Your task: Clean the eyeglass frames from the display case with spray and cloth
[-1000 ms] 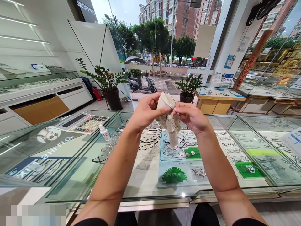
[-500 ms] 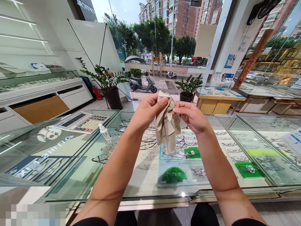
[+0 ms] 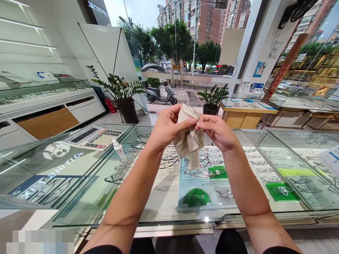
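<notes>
Above the glass counter, my left hand [image 3: 171,123] is closed on a beige cleaning cloth [image 3: 187,146] with dark print, its thumb pressing the cloth toward the right. The cloth hangs down in folds. Thin-rimmed eyeglasses [image 3: 200,138] show beside and partly behind the cloth. My right hand [image 3: 215,130] pinches the eyeglasses at their near side, its fingertips touching the left thumb. Much of the frame is hidden by the cloth and fingers.
A glass display counter [image 3: 159,197] spans the front, with several rows of eyeglass frames inside. On its top stand a small white spray bottle [image 3: 119,149] and a calculator [image 3: 94,137]. Potted plants [image 3: 127,109] and a large window lie beyond.
My left thumb has slid right along the cloth until it meets my right fingertips. The cloth has bunched up, its lower end a little higher. My right hand stays nearly still.
</notes>
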Demonstrator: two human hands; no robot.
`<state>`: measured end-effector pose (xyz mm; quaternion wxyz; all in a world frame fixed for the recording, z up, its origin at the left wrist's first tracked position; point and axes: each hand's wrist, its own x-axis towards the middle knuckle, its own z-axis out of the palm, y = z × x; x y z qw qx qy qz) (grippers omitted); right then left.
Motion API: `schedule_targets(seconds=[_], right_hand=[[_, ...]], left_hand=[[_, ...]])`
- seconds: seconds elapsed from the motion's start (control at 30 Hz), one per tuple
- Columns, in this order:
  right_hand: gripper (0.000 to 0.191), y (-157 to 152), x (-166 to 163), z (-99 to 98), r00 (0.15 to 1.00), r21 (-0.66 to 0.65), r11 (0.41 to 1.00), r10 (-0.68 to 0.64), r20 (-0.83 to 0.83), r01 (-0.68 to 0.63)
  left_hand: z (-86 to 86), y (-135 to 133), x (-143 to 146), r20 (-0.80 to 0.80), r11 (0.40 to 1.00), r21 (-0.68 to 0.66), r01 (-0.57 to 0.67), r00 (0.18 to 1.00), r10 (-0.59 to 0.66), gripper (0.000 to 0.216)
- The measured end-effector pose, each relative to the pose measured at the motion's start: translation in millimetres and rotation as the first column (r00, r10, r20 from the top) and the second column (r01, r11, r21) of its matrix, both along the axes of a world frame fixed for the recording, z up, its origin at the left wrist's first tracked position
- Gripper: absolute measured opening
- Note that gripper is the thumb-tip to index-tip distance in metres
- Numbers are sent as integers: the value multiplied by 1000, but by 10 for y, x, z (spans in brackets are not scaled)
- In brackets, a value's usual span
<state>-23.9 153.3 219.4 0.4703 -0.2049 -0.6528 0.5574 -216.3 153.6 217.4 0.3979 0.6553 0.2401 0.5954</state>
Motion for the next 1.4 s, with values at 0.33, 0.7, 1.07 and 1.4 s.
schedule_targets(seconds=[0.33, 0.7, 1.07, 1.4], right_hand=[[34, -46, -96, -57, 998, 8, 998, 61, 11, -61], [27, -37, 9, 40, 999, -6, 999, -43, 6, 43], [38, -56, -128, -58, 995, -117, 988, 90, -53, -95], [36, -54, -125, -40, 998, -41, 998, 48, -51, -50]], left_hand=[[-81, -17, 140, 115, 976, 77, -206, 974, 196, 54], [69, -7, -132, -12, 988, -32, 148, 989, -149, 45], [-18, -8, -11, 53, 995, 41, -96, 994, 93, 48], [-41, 14, 71, 112, 985, 62, -160, 982, 152, 54]])
